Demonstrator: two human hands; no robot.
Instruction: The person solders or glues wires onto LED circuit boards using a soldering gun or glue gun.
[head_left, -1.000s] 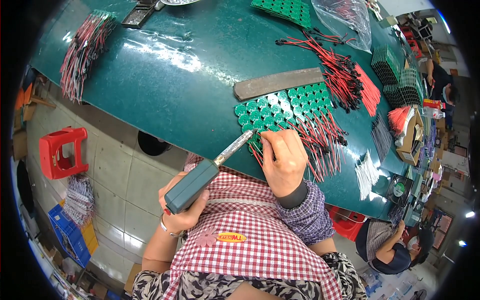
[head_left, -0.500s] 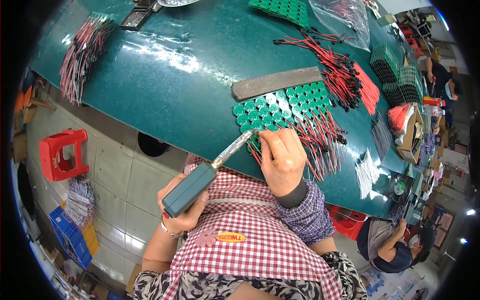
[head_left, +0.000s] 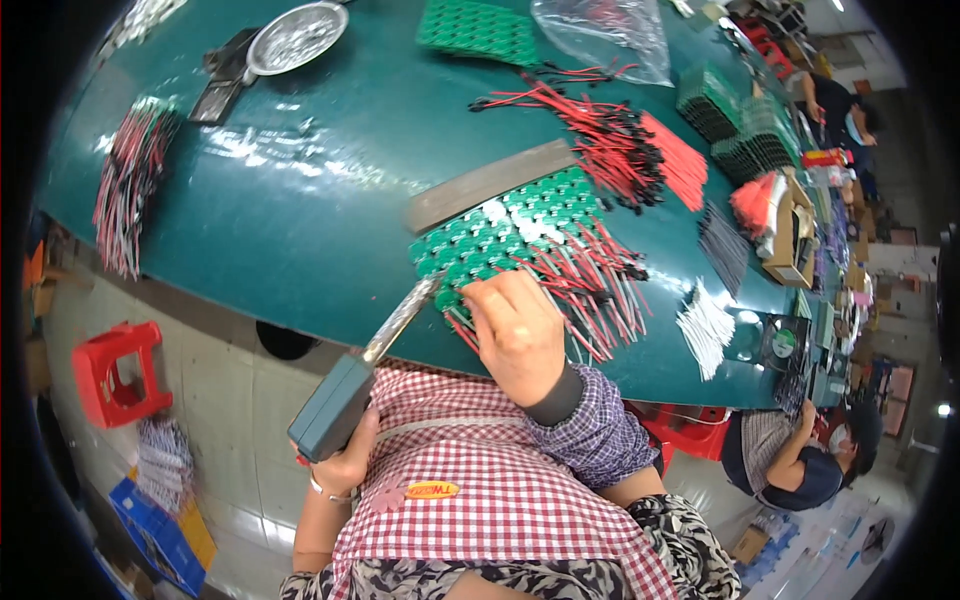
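My left hand (head_left: 349,452) is wrapped round the dark green body of a soldering gun (head_left: 335,405). Its silvery shaft slants up to the near left edge of a panel of round green circuit boards (head_left: 480,235). Close beside the tip, my right hand (head_left: 520,335) is closed in a pinch at the panel's near edge. Whatever lies between those fingers is hidden. Red and grey wires with black ends (head_left: 600,285) stick out from the panel to the right of this hand. Along the panel's far side lies a flat grey-brown bar (head_left: 490,185).
Beyond the panel lie a heap of red wires (head_left: 615,150), a plastic bag (head_left: 610,35) and stacked green panels (head_left: 710,100). White wires (head_left: 706,335) lie to the right. A metal dish (head_left: 297,38) and a wire bundle (head_left: 132,185) are on the left. Two other people are at the right.
The view has swung, so the table's things sit farther left and the metal dish shows fully. The soldering tip has drawn slightly left of my right fingers, which stay pinched at the panel.
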